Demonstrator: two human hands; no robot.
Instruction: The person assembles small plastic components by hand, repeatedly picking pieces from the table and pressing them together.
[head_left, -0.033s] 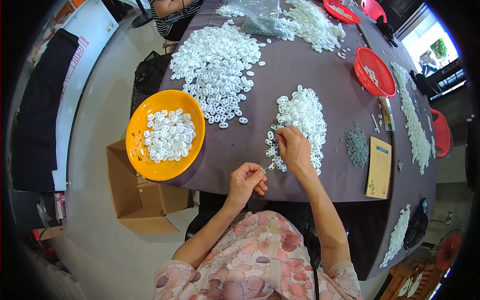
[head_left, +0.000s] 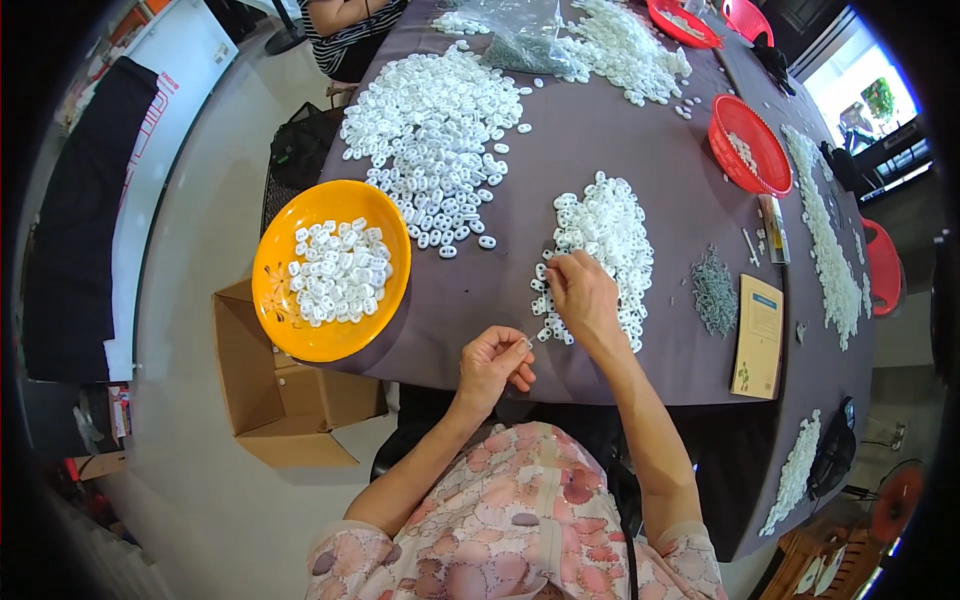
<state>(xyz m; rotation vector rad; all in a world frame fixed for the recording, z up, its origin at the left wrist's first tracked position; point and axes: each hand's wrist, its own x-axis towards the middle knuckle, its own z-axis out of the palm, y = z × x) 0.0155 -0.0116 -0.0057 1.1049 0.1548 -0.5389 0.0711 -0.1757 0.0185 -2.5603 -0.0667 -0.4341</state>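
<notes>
My left hand (head_left: 489, 368) is near the table's front edge, thumb and forefinger pinched on a small pale piece (head_left: 529, 342) too small to tell exactly. Its other fingers curl inward. To its right, my right hand (head_left: 588, 295) reaches over the left side of a pile of small white plastic pieces with holes (head_left: 608, 215). The fingertips of that hand are drawn together among loose pieces; whatever lies between them is hidden.
An orange dish (head_left: 275, 215) of white pieces overhangs the left edge, above an open cardboard box (head_left: 250, 390). Farther back spreads a larger heap of white oval pieces (head_left: 420, 120). Rightward are small grey parts (head_left: 713, 290), a tan booklet (head_left: 758, 335) and a red basket (head_left: 775, 150).
My right hand has shifted slightly left, its fingertips now over the loose pieces at the pile's edge. The left hand has stayed in place.
</notes>
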